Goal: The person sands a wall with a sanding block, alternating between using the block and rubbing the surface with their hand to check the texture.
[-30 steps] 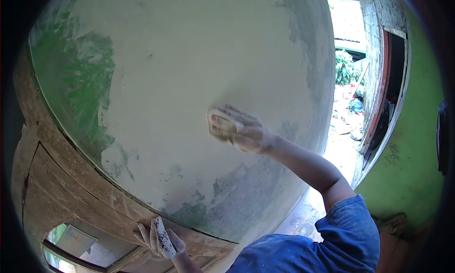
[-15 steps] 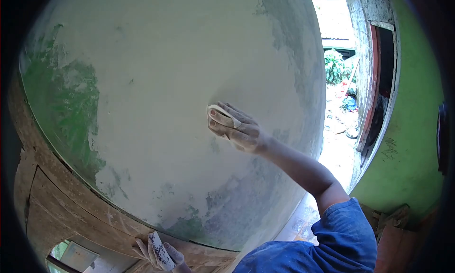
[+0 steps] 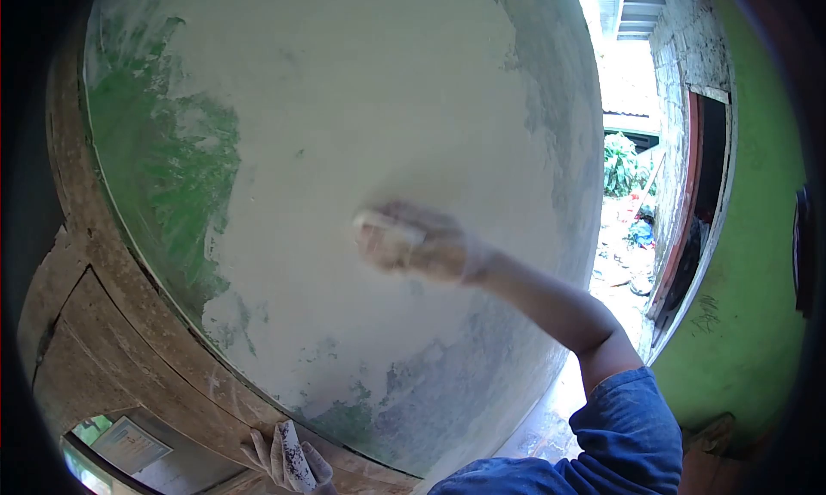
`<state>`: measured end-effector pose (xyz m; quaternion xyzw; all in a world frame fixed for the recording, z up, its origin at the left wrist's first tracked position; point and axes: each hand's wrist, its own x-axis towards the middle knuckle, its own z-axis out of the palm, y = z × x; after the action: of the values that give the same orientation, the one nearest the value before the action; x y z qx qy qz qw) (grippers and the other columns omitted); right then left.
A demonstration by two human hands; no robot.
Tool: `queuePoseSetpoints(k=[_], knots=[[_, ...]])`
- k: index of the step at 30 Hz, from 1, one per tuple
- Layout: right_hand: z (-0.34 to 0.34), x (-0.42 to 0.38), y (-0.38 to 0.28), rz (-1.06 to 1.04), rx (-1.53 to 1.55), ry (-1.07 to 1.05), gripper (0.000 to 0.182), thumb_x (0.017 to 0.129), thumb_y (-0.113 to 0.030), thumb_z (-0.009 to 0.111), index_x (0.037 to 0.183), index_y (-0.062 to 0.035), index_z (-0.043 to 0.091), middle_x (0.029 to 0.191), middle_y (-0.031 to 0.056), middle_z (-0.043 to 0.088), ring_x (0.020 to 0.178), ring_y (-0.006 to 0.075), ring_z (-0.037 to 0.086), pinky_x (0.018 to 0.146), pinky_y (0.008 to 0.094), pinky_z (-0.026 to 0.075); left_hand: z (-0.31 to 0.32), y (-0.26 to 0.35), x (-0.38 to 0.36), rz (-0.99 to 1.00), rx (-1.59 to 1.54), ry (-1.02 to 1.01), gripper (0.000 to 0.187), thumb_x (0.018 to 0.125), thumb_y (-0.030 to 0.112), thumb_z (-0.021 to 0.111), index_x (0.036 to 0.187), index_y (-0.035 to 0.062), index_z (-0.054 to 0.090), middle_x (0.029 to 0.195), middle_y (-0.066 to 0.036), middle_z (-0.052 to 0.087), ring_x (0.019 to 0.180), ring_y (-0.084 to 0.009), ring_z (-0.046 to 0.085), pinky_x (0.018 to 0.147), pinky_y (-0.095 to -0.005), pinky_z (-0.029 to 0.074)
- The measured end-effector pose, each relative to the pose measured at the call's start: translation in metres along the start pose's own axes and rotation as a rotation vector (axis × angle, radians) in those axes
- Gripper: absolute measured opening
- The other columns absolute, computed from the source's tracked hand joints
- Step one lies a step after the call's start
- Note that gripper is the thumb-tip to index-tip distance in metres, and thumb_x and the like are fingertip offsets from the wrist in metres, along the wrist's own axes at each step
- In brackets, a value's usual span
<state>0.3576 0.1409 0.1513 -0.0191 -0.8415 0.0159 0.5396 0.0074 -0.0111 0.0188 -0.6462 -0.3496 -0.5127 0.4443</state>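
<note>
Against the pale, patchy wall [image 3: 387, 108], my right hand [image 3: 417, 244] is closed on a folded whitish sheet [image 3: 391, 226], blurred by motion. Green paint shows on the wall's left part and in patches low down. At the bottom edge my left hand [image 3: 280, 461], coated with pale dust, holds a white piece with dark specks [image 3: 294, 459]. It is beside the brown wooden frame under the wall.
The brown wooden frame [image 3: 129, 323] curves along the wall's left and lower edge. At lower left is an opening with a framed sheet [image 3: 131, 444]. On the right are a bright outdoor gap with plants [image 3: 619, 164], a doorway [image 3: 701, 177] and a green wall [image 3: 757, 263].
The head view has shifted, so the wall and doorway appear farther right and lower. My right hand has moved slightly left relative to the wall and is now blurred.
</note>
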Motion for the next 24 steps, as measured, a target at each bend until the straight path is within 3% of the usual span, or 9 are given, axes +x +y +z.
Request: queuePoseSetpoints(k=[5,7,9,11,14,18,21,22,24], knots=[[-0.084,0.071,-0.009,0.097,-0.14,0.579,0.028,0.092,-0.004,0.047,0.115,0.0003,0.06,0.133,0.0135,0.052,0.12,0.0239,0.051,0.1,0.0301,0.041,0.005,-0.005,-0.007,0.011,-0.043,0.054,0.038,0.086,0.019,0.051,0.111,-0.0087,0.06,0.108,-0.02,0.064,0.117,-0.0448,0.05,0.104,-0.0619,0.027],[-0.086,0.084,-0.008,0.175,-0.88,0.698,0.03,0.096,-0.007,0.04,0.121,-0.0001,0.056,0.131,0.0145,0.053,0.118,0.0223,0.053,0.096,0.0281,0.043,0.005,-0.006,-0.01,-0.004,-0.063,0.074,0.038,0.086,0.018,0.051,0.111,-0.0086,0.06,0.109,-0.019,0.064,0.117,-0.0451,0.05,0.104,-0.062,0.027],[-0.045,0.077,-0.007,0.18,-0.278,0.613,0.033,0.097,-0.011,0.041,0.128,-0.0055,0.052,0.134,0.0142,0.05,0.123,0.0231,0.049,0.101,0.0313,0.04,0.005,-0.006,-0.009,-0.004,-0.041,0.059,0.038,0.086,0.018,0.051,0.111,-0.0085,0.06,0.109,-0.019,0.064,0.117,-0.0451,0.05,0.104,-0.0621,0.027],[-0.011,0.067,-0.016,-0.349,-0.585,0.179,0.037,0.096,-0.016,0.041,0.132,-0.0097,0.049,0.138,0.0121,0.046,0.128,0.0235,0.044,0.106,0.036,0.035,0.003,-0.005,-0.008,0.0,-0.017,0.037,0.038,0.087,0.019,0.051,0.112,-0.0084,0.06,0.109,-0.018,0.064,0.117,-0.0451,0.05,0.104,-0.0623,0.027],[-0.015,0.068,-0.04,-0.248,-1.061,-0.182,0.043,0.09,-0.005,0.047,0.132,-0.0101,0.049,0.141,0.0106,0.044,0.131,0.0254,0.041,0.109,0.041,0.033,0.002,-0.006,-0.009,0.003,0.005,-0.007,0.038,0.087,0.019,0.052,0.111,-0.0088,0.06,0.109,-0.018,0.065,0.117,-0.045,0.05,0.104,-0.0621,0.027],[-0.088,0.092,-0.029,0.161,-0.83,0.445,0.039,0.088,-0.003,0.047,0.127,-0.0067,0.052,0.133,0.0094,0.051,0.128,0.0269,0.043,0.11,0.0375,0.031,0.006,-0.01,-0.015,0.002,-0.037,0.027,0.037,0.087,0.019,0.051,0.11,-0.0078,0.061,0.107,-0.017,0.065,0.117,-0.0447,0.05,0.105,-0.0611,0.026],[-0.055,0.069,-0.006,-0.166,-0.979,0.457,0.04,0.086,-0.004,0.05,0.126,-0.0063,0.051,0.132,0.0092,0.052,0.128,0.0255,0.043,0.108,0.036,0.034,0.004,-0.01,-0.013,-0.011,-0.032,0.026,0.037,0.087,0.02,0.051,0.111,-0.0071,0.061,0.106,-0.017,0.066,0.118,-0.0442,0.05,0.106,-0.06,0.026],[-0.024,0.059,-0.026,0.161,-0.151,0.449,0.042,0.088,-0.002,0.048,0.129,-0.0078,0.047,0.138,0.0098,0.046,0.13,0.0249,0.041,0.105,0.0359,0.038,0.004,-0.01,-0.013,-0.005,-0.035,0.022,0.038,0.087,0.02,0.051,0.111,-0.0072,0.061,0.106,-0.017,0.066,0.118,-0.0442,0.05,0.106,-0.0597,0.026],[0.012,0.027,-0.035,-0.112,-1.018,-0.109,0.041,0.093,-0.008,0.043,0.133,-0.0086,0.042,0.144,0.0086,0.038,0.132,0.0249,0.038,0.108,0.0356,0.035,0.004,-0.009,-0.013,0.005,-0.042,0.008,0.039,0.087,0.021,0.051,0.111,-0.0073,0.061,0.106,-0.017,0.066,0.118,-0.0442,0.049,0.106,-0.0595,0.026]])
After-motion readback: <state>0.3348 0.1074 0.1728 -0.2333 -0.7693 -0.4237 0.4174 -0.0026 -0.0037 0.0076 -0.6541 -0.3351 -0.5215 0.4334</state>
